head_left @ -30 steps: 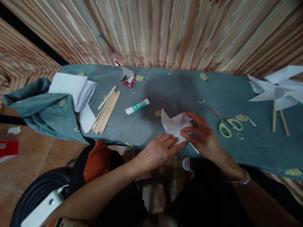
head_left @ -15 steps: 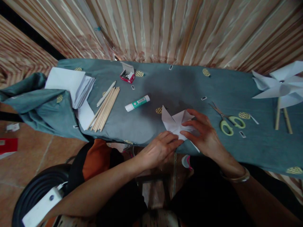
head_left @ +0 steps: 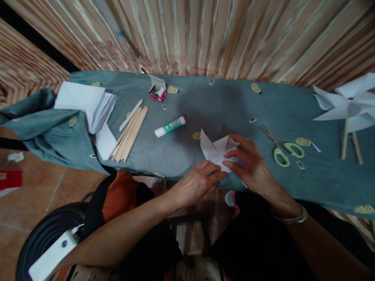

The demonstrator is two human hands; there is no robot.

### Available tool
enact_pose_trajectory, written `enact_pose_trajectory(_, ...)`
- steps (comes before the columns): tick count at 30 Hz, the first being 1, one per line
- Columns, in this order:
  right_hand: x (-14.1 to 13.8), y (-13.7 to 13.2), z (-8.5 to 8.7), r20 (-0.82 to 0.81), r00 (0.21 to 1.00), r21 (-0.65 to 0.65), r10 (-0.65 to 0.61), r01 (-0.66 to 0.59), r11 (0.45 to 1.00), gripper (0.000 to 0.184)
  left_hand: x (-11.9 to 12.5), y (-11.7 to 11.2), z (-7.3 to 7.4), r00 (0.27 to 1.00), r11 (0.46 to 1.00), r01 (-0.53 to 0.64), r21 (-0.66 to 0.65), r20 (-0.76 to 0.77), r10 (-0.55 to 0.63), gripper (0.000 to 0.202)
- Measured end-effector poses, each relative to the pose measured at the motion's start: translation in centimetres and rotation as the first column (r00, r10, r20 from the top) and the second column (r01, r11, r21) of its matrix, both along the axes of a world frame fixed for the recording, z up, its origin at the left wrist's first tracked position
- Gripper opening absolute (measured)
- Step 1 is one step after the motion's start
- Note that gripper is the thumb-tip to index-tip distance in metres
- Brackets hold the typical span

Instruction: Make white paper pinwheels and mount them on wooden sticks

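Observation:
A white paper pinwheel, partly folded, lies near the front edge of the cloth-covered table, with its pointed blades standing up. My left hand is closed on its near edge, fingers pressed together. From the right, my right hand grips the same paper, thumb and fingers bent around a blade; part of the paper is hidden beneath it. Right of that hand lie scissors with green handles. A glue stick rests to the left, beyond my left hand.
Wooden sticks and a white pen lie at the left beside a stack of white paper. A small red box of metal pins stands open at the back. Finished pinwheels on sticks lie far right. A curtain hangs behind.
Both hands stay on the paper pinwheel in nearly the same place. The right fingers have shifted very slightly on the blade; the whole view has moved a little.

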State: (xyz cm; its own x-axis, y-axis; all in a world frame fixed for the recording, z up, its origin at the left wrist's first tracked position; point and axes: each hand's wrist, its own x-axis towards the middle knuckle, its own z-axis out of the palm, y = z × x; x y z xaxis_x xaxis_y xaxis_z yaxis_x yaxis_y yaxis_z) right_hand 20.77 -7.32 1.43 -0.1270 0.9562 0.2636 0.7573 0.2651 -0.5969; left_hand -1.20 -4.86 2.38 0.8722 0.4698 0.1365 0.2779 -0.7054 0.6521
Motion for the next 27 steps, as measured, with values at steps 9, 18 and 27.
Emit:
enact_pose_trajectory(9, -0.05, 0.12, -0.05, 0.043, 0.999, 0.014, 0.023, -0.023, 1.0, 0.007, 0.1, 0.15, 0.17, 1.0, 1.0, 0.001, -0.014, -0.025, -0.001, 0.032)
enact_pose_trajectory(18, -0.17, 0.06, -0.25, 0.047, 0.999, 0.02, 0.02, -0.021, 1.0, 0.007, 0.16, 0.28, 0.41, 1.0, 0.999, -0.001, -0.035, -0.022, 0.0, 0.033)
enact_pose_trajectory(27, -0.77, -0.39, 0.59, 0.032, 0.999, 0.003, 0.036, -0.037, 0.999, 0.021, 0.2, -0.08, 0.5, 0.998, 0.999, -0.014, 0.033, -0.061, 0.016, 0.033)
